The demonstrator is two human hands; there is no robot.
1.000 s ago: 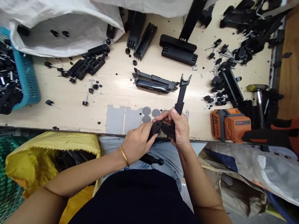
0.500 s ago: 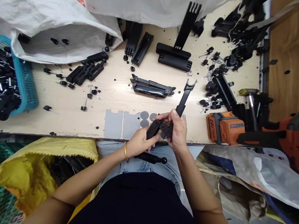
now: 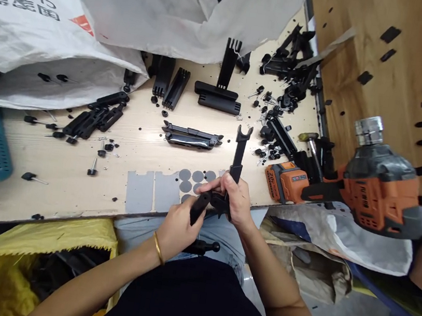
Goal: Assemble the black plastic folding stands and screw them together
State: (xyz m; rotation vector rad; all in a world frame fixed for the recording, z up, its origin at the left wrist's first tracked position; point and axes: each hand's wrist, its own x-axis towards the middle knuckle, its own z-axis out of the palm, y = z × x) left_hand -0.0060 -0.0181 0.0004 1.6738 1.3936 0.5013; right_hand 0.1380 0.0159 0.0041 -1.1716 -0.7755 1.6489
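Since the earlier frame, both hands sit slightly more left over the near edge of the pale wooden bench (image 3: 74, 180). In the head view, the right hand (image 3: 235, 203) grasps the long black plastic arm with forked tip (image 3: 239, 151), standing upright. The left hand (image 3: 178, 228) pinches a short black plastic link (image 3: 198, 208) touching its lower end.

Bare tabletop (image 3: 74, 180) left — drill (image 3: 371, 188) blocks the right.
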